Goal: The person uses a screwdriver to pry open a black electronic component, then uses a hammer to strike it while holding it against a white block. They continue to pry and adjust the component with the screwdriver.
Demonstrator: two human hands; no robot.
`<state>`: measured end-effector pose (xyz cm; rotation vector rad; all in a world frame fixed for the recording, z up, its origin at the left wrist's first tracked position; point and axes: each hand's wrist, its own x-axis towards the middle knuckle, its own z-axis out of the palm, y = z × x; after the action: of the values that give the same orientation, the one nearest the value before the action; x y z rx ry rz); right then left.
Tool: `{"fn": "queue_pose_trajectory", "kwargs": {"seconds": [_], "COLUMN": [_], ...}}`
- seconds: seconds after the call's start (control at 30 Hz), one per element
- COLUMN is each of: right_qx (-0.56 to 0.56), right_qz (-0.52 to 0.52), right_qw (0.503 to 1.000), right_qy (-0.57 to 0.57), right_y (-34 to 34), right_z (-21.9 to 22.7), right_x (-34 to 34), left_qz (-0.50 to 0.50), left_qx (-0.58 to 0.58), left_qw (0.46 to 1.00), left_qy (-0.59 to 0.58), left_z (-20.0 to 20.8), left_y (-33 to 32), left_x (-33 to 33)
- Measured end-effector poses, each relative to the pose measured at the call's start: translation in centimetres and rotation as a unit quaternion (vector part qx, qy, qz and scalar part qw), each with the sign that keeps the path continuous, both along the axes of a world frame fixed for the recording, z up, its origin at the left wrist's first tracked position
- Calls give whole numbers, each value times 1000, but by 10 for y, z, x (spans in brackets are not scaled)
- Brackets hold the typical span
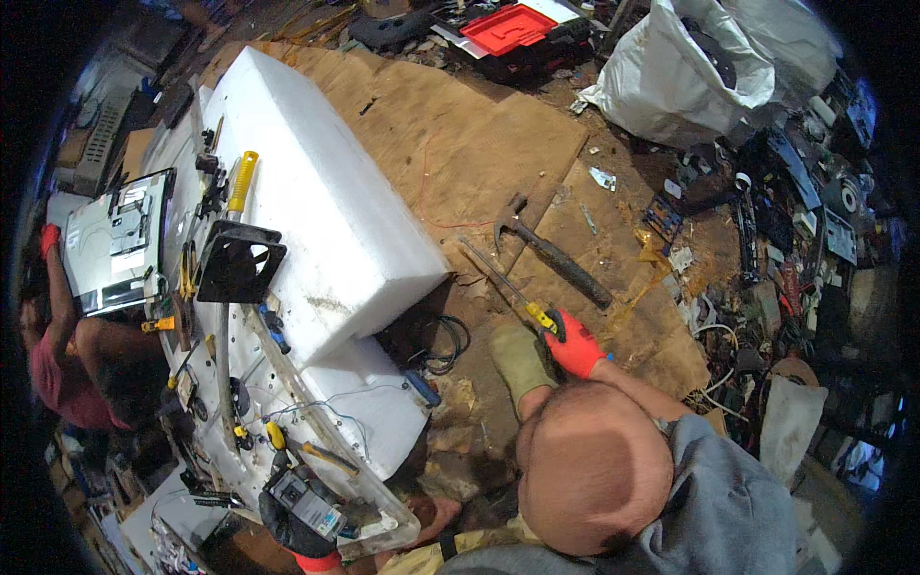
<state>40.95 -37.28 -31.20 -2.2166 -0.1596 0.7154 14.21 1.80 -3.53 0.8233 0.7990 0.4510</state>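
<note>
My left hand [286, 517], in a black and red glove, is closed around a small flat grey electronic part [309, 505] with a label, over the near end of a cluttered work surface [287, 388]. My right hand [578, 347], in a red and black glove, grips the yellow handle of a screwdriver [539, 314] beside my bent leg. Its long shaft points away to the upper left. Just beyond it, a claw hammer [556, 257] lies on brown board [470, 134]. Near my left hand, a yellow-handled tool [331, 458] rests on the work surface.
A large white foam block [307, 192] stands along the work surface, with a black square frame [240, 261] beside it. At the left, another person's red-gloved hand [50, 240] touches a display panel [120, 240]. White sacks [671, 72] and electronic scrap [767, 220] line the right.
</note>
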Motion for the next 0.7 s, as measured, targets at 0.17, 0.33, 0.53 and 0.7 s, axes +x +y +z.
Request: {"fn": "queue_pose_trajectory", "kwargs": {"seconds": [0.17, 0.33, 0.53, 0.7], "right_qx": [-56, -74, -51, -34], "right_qz": [37, 27, 29, -10], "right_qw": [996, 995, 998, 999], "right_qy": [60, 62, 35, -2], "right_y": [-3, -1, 5, 10], "right_z": [3, -14, -15, 9], "right_x": [-10, -18, -15, -13], "left_qz": [-45, -98, -91, -107], "left_qx": [48, 74, 201, 185], "left_qw": [998, 992, 974, 976], "left_qy": [15, 1, 53, 46], "left_z": [-1, -4, -4, -11], "left_y": [1, 1, -7, 2], "left_x": [-2, -1, 0, -2]}}
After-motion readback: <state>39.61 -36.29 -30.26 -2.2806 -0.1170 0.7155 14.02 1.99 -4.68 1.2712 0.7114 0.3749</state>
